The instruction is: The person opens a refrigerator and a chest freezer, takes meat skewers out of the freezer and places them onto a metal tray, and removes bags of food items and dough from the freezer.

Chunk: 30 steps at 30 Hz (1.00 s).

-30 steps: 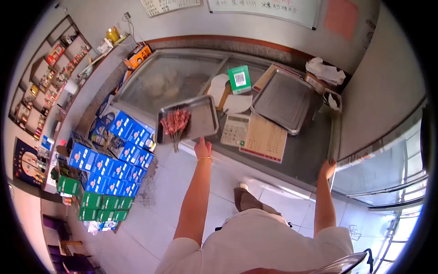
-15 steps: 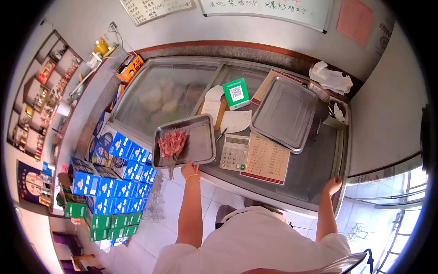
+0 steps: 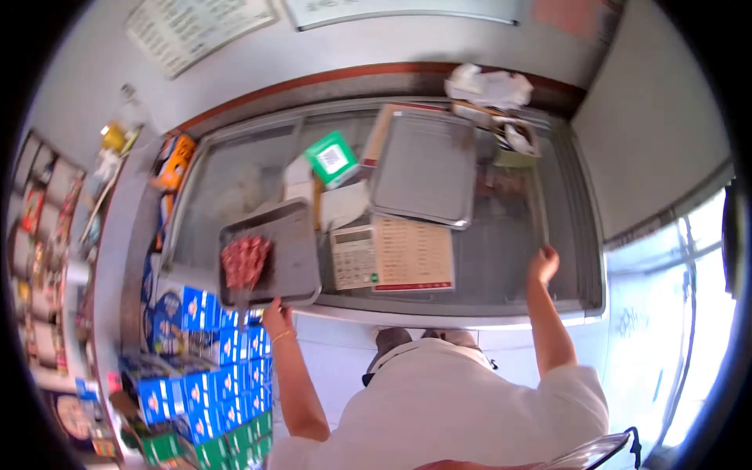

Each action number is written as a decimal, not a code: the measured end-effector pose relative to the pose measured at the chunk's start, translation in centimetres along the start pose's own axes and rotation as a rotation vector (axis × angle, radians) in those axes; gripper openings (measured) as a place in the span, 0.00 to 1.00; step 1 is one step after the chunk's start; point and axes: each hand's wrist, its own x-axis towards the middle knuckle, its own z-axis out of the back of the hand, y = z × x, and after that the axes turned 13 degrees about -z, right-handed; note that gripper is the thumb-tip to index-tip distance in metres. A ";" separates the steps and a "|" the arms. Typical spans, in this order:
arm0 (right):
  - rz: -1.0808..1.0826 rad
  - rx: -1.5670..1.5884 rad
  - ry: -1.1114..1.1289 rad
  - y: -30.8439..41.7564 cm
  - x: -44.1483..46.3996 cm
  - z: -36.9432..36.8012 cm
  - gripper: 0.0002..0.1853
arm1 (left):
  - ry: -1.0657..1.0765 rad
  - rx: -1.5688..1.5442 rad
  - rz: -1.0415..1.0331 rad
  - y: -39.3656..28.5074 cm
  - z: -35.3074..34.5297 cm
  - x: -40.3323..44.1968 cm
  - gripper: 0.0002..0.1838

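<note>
My left hand grips the near edge of a metal tray, its fingers closed at the rim. Skewered meat lies in the tray's left part, with the sticks pointing over the near edge. The tray is over the front left of a glass-topped freezer. My right hand is closed at the freezer's right side, by the frame of the sliding lid; whether it holds that frame is too blurred to tell. A calculator and a printed menu lie right of the tray.
A second metal tray lies upside down on the freezer, beside a green QR-code stand and white paper. Behind are crumpled white bags and a small box. Stacked blue cartons stand at the lower left.
The view has turned, and the freezer shows more squarely. My left hand still has the tray. My right hand has moved in from the corner over the freezer's right part, where the lid appears shifted left.
</note>
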 end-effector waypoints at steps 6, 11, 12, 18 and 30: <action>0.049 -0.098 -0.045 2.2 -9.7 -5.3 0.13 | 0.128 0.066 -0.024 -0.5 1.5 0.9 0.09; 0.223 -0.051 0.113 3.1 -19.1 -9.2 0.16 | 0.127 -0.011 -0.014 -2.6 2.0 -0.3 0.10; 0.231 -0.081 0.129 3.6 -20.9 -9.8 0.16 | 0.140 -0.008 0.000 -2.2 2.4 -0.1 0.10; 0.447 -0.169 0.404 6.3 -28.6 -12.3 0.20 | 0.163 0.039 0.008 -1.8 2.1 -3.0 0.11; 0.222 -0.072 0.960 6.5 -25.5 -14.3 0.18 | 0.091 0.067 0.000 4.8 -2.5 -7.2 0.11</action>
